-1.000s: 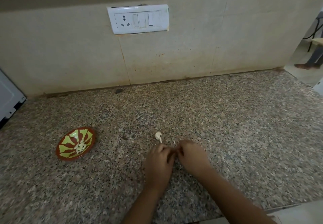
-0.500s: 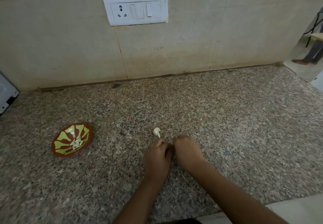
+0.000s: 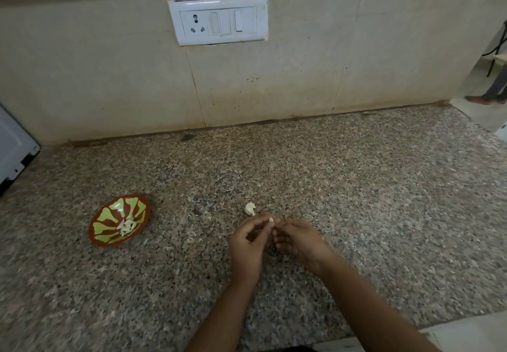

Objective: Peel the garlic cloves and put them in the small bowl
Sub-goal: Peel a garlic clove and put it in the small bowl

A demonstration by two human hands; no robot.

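Both hands have lifted slightly: left hand (image 3: 248, 244) pinches one small pale garlic clove (image 3: 270, 220), right hand (image 3: 297, 239) fingers curled, grip unclear; several peeled cloves, count unclear, in one red-and-green patterned small bowl (image 3: 109, 239).

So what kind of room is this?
Most likely a home kitchen: a speckled granite counter against a tiled wall with a socket and switch plate, and a small bowl of peeled garlic cloves.

Left hand (image 3: 248, 242) and right hand (image 3: 297, 239) meet fingertip-to-fingertip.
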